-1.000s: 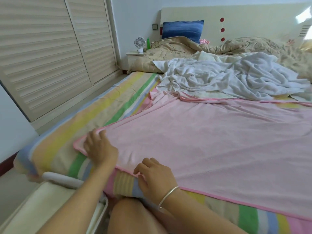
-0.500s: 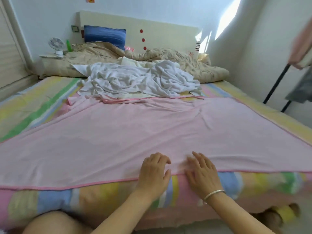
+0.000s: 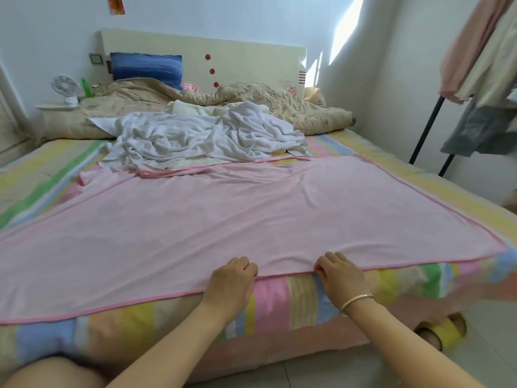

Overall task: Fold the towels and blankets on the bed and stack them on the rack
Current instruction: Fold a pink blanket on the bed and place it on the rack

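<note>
Pale pink terry blanket (image 3: 251, 214): flat, long axis crosswise on striped bed (image 3: 300, 301); darker hem, far edge rumpled.
Left hand (image 3: 230, 278): fingers curled, gripping near hem.
Right hand (image 3: 340, 273): fingers pinching near hem.

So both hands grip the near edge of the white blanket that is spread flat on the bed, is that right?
Not quite. The blanket spread flat is the pink blanket, not a white one. The head view shows the left hand and the right hand gripping its near edge. The white blanket lies crumpled farther back on the bed.
</note>
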A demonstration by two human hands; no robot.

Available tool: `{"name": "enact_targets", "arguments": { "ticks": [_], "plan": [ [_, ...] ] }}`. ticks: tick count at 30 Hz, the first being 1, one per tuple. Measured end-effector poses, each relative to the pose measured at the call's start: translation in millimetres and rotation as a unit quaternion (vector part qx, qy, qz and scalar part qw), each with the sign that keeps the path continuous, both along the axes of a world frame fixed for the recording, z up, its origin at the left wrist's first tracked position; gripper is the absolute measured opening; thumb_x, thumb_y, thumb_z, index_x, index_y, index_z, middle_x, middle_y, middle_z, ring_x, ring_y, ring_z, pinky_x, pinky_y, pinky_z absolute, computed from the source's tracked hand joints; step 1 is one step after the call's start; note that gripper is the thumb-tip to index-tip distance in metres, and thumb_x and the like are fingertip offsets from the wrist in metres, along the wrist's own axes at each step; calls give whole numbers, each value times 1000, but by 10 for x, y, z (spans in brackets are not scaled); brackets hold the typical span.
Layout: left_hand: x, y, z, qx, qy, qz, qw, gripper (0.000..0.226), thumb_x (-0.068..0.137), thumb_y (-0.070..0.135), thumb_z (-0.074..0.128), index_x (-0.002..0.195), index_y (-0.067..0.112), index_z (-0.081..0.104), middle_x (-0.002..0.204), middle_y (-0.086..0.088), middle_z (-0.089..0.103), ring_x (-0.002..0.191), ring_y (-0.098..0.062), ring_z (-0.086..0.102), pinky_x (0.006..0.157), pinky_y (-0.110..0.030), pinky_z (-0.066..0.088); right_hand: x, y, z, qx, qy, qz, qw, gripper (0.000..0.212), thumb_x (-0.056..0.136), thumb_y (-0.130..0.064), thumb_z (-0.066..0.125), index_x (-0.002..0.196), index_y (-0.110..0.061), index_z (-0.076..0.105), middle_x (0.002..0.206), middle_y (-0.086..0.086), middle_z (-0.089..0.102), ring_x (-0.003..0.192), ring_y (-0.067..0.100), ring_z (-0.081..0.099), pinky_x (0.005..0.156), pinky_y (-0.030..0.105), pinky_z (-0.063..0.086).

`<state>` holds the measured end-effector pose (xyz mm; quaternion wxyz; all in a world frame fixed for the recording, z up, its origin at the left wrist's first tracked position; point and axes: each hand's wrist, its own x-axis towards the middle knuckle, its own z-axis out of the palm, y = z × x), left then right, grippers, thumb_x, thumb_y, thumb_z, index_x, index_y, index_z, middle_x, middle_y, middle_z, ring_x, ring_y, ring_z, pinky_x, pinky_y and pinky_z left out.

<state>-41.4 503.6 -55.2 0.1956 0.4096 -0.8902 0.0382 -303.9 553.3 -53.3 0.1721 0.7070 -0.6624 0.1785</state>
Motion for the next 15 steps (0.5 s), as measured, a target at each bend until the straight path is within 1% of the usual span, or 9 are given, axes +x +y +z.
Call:
{"name": "enact_targets", "arguments": {
  "ticks": [2,4,5,6,7,9,11,13,15],
  "plan": [
    [27,41,3,15,15,-29,999,20,70,12,75,73,21,58,67,7,54,56,-14,52,40,-25,42,-56,64,-22,3,-23,15,1000,23,66,-6,78,68,-19,59,66,-5,56,63,21,54,50,28,41],
    [32,115,7,41,32,-53,997,8,77,14,63,77,19,56,70,4,55,59,-16,52,47,-29,45,-84,188,-76,1,-30,22,999,11,76,-14,60,70,-22,56,67,-8,54,64,18,51,53,25,38],
    [29,150,5,49,28,-62,996,3,81,17,54,80,18,56,72,3,56,62,-17,52,52,-31,46,-89,260,-110,4,-31,22,999,10,79,-19,52,71,-23,55,68,-9,53,64,16,50,54,24,37],
    [24,183,11,65,17,-67,995,10,82,19,47,83,17,57,75,2,57,65,-17,52,57,-31,46,-103,319,-160,4,-33,24,999,11,81,-21,48,72,-24,54,69,-10,53,64,15,49,55,23,36],
    [22,203,12,78,8,-74,994,17,83,22,41,86,18,57,76,2,57,67,-16,52,61,-30,46,-108,365,-198,9,-37,21,999,10,81,-21,50,72,-24,54,69,-10,53,63,15,49,55,22,35],
    [19,214,58,92,10,-75,993,26,83,28,34,89,20,58,78,5,58,69,-14,53,64,-29,47,-108,401,-213,16,-45,10,999,11,77,-17,61,73,-25,56,69,-11,54,64,15,50,55,22,36],
    [24,196,92,101,20,-66,992,24,87,31,37,92,23,59,79,9,59,70,-11,55,66,-28,48,-82,381,-155,13,-55,0,998,13,75,-17,67,72,-25,58,69,-12,55,65,15,51,56,24,40],
    [25,205,122,101,45,-44,993,20,91,33,41,95,25,59,83,11,59,73,-9,55,68,-27,49,-19,364,-56,-1,-68,-14,998,9,75,-20,67,73,-25,61,70,-11,57,68,17,54,57,27,43],
    [42,199,107,78,80,-11,994,25,95,34,40,106,24,60,98,10,60,89,-9,56,77,-25,48,73,321,23,-2,-94,-37,995,16,73,-16,72,85,-24,67,85,-8,64,81,21,60,65,32,49]
  ]
}}
